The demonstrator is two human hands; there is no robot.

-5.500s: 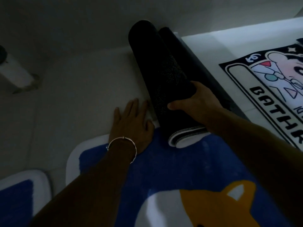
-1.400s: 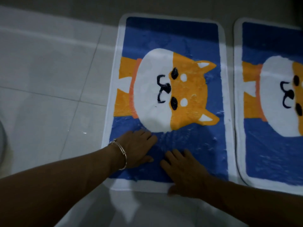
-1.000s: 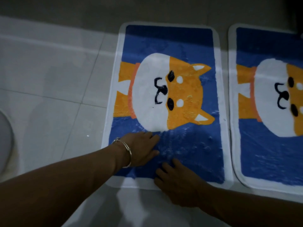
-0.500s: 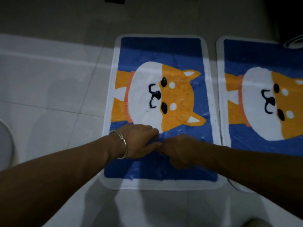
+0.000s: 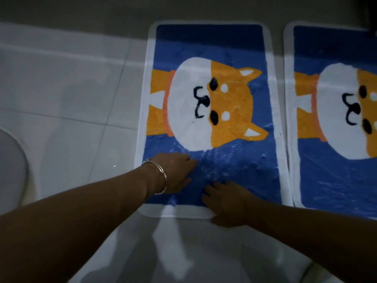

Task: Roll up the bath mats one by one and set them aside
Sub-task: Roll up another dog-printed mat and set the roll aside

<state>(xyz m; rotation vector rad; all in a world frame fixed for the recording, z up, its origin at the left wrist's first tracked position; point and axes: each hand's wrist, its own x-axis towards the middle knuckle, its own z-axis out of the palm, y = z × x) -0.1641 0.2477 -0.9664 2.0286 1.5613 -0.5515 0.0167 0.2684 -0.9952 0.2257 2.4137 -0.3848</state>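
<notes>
A blue bath mat (image 5: 208, 48) with a white border and an orange-and-white dog face lies flat on the tiled floor. My left hand (image 5: 175, 172), with a thin bracelet at the wrist, rests palm down on the mat's near blue part. My right hand (image 5: 226, 201) lies flat beside it, over the mat's near white edge, fingers spread. A second mat (image 5: 330, 172) of the same design lies flat just to the right, partly cut off by the frame's edge.
Pale floor tiles (image 5: 71, 103) stretch to the left. A round grey object (image 5: 10, 166) shows at the left edge. The far floor along the top is in shadow.
My right hand has drawn back from the mat's middle to its near edge. The left hand stays on the mat. The view has shifted so both mats sit further right.
</notes>
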